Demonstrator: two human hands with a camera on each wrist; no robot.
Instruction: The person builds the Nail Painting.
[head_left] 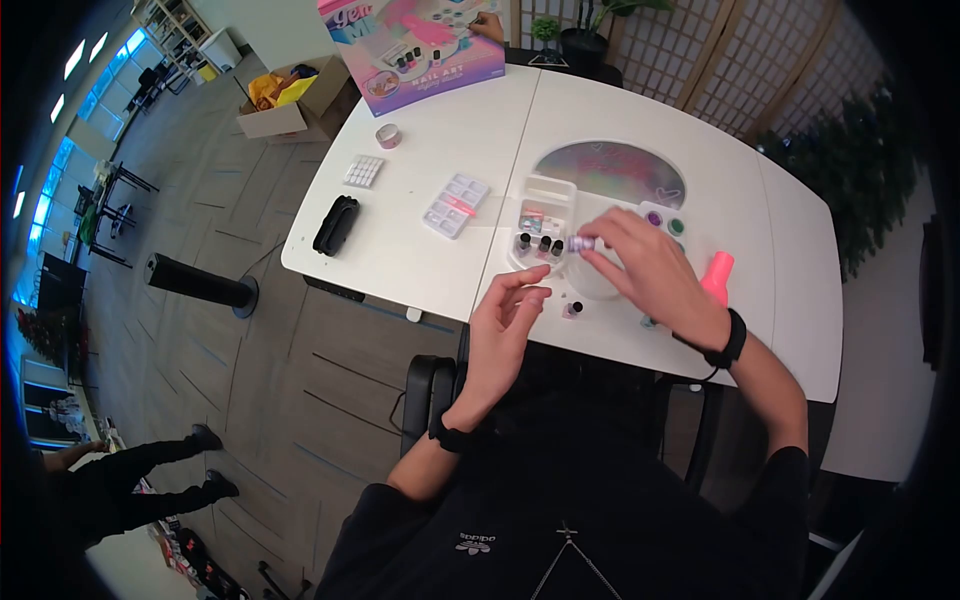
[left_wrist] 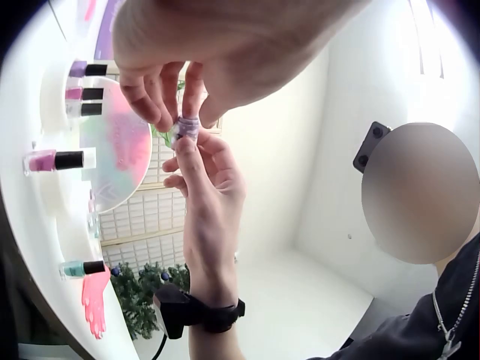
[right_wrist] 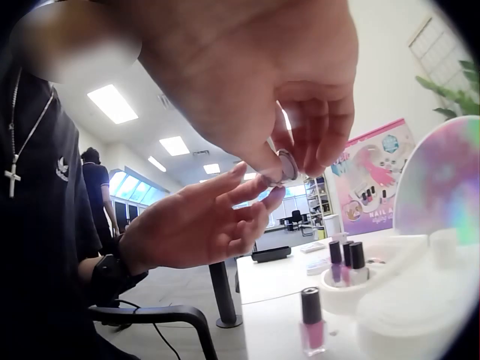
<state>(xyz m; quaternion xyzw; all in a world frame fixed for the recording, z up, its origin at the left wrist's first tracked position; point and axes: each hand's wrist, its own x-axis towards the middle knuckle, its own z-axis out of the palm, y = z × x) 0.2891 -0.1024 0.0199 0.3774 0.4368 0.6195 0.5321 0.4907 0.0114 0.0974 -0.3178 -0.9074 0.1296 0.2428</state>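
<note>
A small lilac-and-clear pot (head_left: pixel 580 243) is pinched between the thumb and fingers of the right hand (head_left: pixel 650 272), above the white nail-art tray (head_left: pixel 517 252). Its side shows as a purple band (left_wrist: pixel 185 129) in the left wrist view. The left hand (head_left: pixel 500 335) is held up nearer the body, fingers loosely bent, close to the pot; whether its fingertips touch it I cannot tell. Black-capped polish bottles (head_left: pixel 545 245) stand in the tray. One pink bottle (right_wrist: pixel 313 334) stands in front of the tray on the table.
A half-round iridescent panel (head_left: pixel 610 172) is behind the tray. Right of it lie glitter pots (head_left: pixel 677 227) and a pink hand form (head_left: pixel 718 275). Further left are a compartment tray (head_left: pixel 457 205), a white bead-like block (head_left: pixel 363 171), a tape roll (head_left: pixel 388 136), a black case (head_left: pixel 337 225) and the product box (head_left: pixel 420 60).
</note>
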